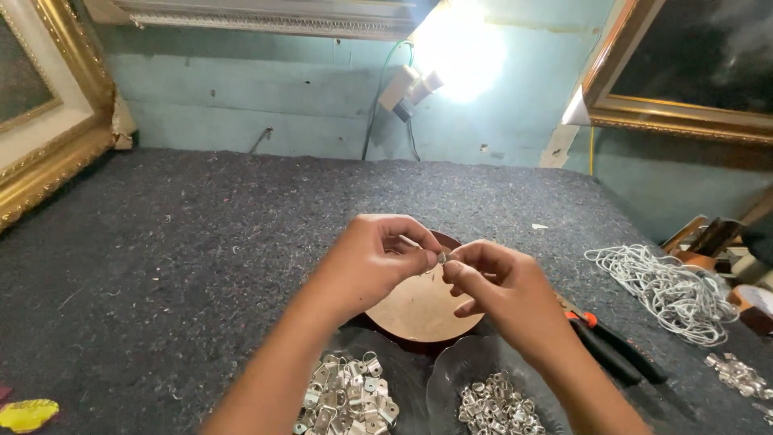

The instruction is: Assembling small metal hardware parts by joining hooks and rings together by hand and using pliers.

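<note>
Both hands met above a round wooden disc (419,310) on the felt-covered desk (201,242). The left hand (370,262) and right hand (499,290) each pinched a tiny metal fitting (442,258) between fingertips. Two clear dishes of metal hangers (348,399) and rings (495,407) sat just below.

Teal wall (241,89) w/ bright lamp (459,48), gilt frames (56,153).

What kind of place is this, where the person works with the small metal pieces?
Probably a picture-framing workshop. Gilded frames lean against the wall, a grey felt-covered workbench fills the view, and dishes of small metal hanging hardware sit beside a coil of white cord.
</note>
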